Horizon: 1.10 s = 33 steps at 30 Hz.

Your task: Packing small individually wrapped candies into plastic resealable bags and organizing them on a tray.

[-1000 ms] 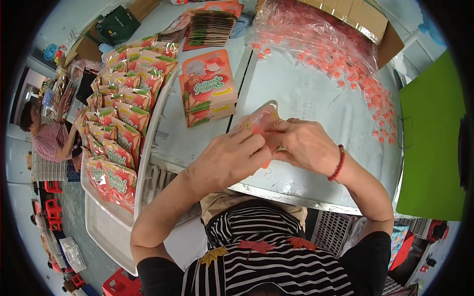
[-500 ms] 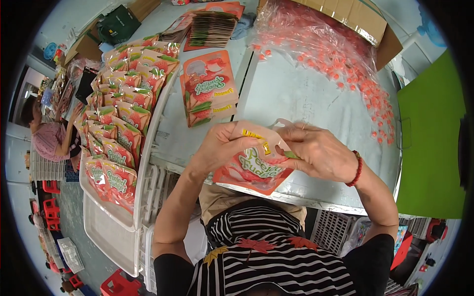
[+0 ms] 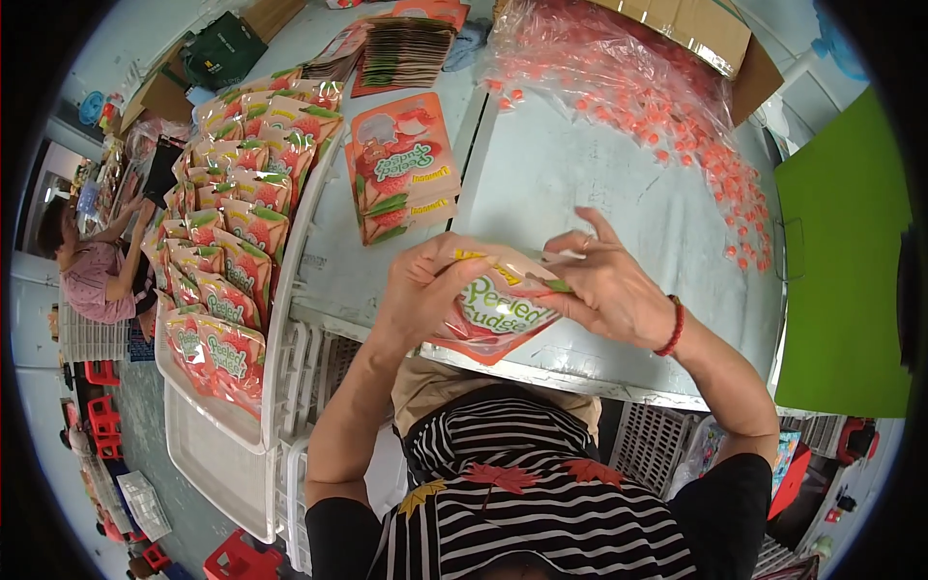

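A pink and red candy pouch (image 3: 501,311) is held between my hands over the table's near edge, its top bowed apart. My left hand (image 3: 418,290) pinches the pouch's left upper side, thumb in front. On the right upper side, my right hand (image 3: 609,288) grips the edge between thumb and lower fingers, with its index finger raised; a red bracelet circles that wrist. Just beyond lie a few flat pouches (image 3: 404,155), overlapping on the table. Whether anything is inside the held pouch cannot be seen.
Filled pouches (image 3: 232,242) stand in rows in a white tray (image 3: 217,478) at left. Small red wrapped candies (image 3: 667,135) spill from a clear bag by a cardboard box (image 3: 691,34). Stacked flat pouches (image 3: 411,50) lie at the back. A green panel (image 3: 841,261) borders the right; another person (image 3: 97,266) works far left.
The pouch's top has widened apart. My right hand has shifted slightly left and its index finger has lifted off the pouch. The whole view has drifted slightly.
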{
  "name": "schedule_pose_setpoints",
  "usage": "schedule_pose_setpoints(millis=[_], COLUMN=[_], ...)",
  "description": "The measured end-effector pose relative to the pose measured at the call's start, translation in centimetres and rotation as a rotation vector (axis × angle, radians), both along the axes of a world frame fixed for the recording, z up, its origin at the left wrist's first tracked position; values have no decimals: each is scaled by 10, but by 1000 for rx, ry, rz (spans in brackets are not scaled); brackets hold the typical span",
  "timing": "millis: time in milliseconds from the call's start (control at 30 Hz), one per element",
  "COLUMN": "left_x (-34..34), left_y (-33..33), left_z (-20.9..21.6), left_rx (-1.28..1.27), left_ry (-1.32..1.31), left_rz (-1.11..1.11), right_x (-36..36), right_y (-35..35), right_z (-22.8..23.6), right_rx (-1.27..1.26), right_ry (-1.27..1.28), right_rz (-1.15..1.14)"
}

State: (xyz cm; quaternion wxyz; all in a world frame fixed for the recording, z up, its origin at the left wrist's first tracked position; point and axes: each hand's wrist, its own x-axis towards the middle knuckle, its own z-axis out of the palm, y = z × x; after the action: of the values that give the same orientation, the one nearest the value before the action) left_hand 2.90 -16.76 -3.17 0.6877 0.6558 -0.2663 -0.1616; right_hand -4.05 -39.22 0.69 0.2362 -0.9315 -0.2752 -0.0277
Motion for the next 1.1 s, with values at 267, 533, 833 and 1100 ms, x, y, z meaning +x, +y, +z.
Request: schedule_pose_setpoints(millis=[267, 533, 833, 1100], left_x=[-5, -10, -15, -10], left_y=[7, 10, 9, 24], left_z=[14, 7, 4, 9], left_rx=[-132, -163, -5, 166], left_ry=[78, 182, 110, 137], left_rz=[-32, 32, 120, 38], right_x=[-4, -4, 10, 11], right_y=[6, 19, 14, 34], right_z=[9, 14, 0, 18], right_rx=[269, 446, 594, 147], right_ry=[-236, 303, 513, 339], right_rz=[-120, -457, -299, -227])
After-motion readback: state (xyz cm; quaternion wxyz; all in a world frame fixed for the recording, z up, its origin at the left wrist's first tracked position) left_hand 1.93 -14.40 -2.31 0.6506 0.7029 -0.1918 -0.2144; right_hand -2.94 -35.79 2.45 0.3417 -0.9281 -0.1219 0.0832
